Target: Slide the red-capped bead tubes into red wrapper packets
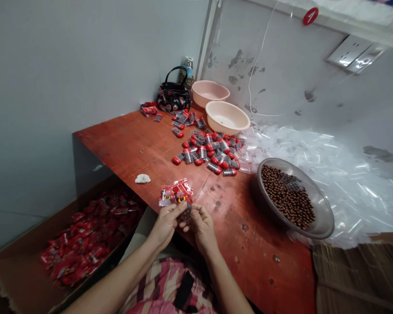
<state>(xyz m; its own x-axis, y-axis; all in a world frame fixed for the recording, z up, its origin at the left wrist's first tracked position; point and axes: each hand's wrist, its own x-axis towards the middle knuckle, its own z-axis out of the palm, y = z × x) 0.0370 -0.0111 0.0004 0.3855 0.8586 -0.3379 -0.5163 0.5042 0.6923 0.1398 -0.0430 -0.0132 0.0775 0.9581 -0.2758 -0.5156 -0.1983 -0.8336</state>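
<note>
My left hand (164,223) pinches a small stack of red printed plastic packets (176,193) at the near edge of the reddish wooden table (134,144). My right hand (201,223) is closed beside it, fingers curled round a small clear tube with dark contents (185,212) that touches the packets. A pile of filled clear tubes with red caps (209,151) lies further back on the table. To the right sits a metal bowl (324,218) full of small brown balls (286,196).
A cardboard box (22,257) with red packets stands low at the left. Two pink basins (225,117) and a black handbag (174,97) are at the far corner. Clear empty tubes (330,165) are heaped at the right. A white scrap (143,178) lies on the table.
</note>
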